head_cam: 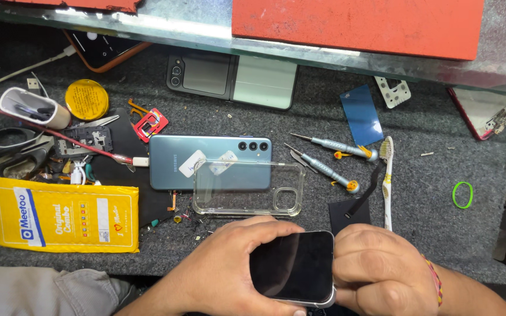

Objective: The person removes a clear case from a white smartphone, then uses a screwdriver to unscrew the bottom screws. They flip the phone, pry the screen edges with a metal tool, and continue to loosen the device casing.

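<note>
Both hands are clamped on a dark phone (293, 266) at the near edge: left hand (224, 263) wraps its left side, right hand (379, 269) pinches the right. Clear case (247, 190) lies just beyond.

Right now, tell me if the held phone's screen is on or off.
Off: the phone, gripped by the left hand and right hand, shows only a black, reflective screen.

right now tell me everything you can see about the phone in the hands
The phone is a dark slab with rounded corners and a silvery metal-looking edge. Its glossy black screen faces up, unlit, tilted slightly. It sits low in the view, at the near edge of the grey mat. The left hand wraps its left side, thumb along the top; the right hand grips its right edge.
</note>
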